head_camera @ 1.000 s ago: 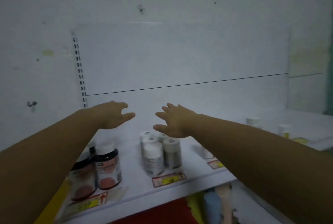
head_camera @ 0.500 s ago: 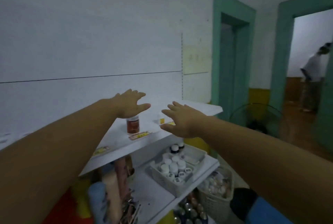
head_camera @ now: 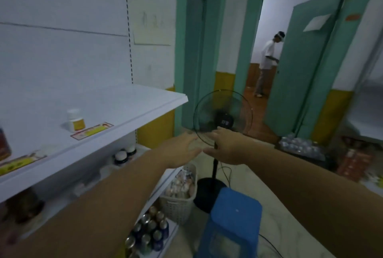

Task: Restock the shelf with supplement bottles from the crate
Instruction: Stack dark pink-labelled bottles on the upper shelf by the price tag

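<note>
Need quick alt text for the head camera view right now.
Both empty hands, left hand and right hand, reach out past the end of a white shelf holding one small white bottle, toward a standing fan.

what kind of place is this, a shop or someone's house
Likely a small shop or its stockroom: a white retail shelf with price tags along its edge, a supplement bottle on it, and a basket of packaged goods on the floor.

White shelf (head_camera: 116, 108); teal door frame (head_camera: 246, 29); blue stool (head_camera: 234, 220); black fan (head_camera: 222, 117).
</note>
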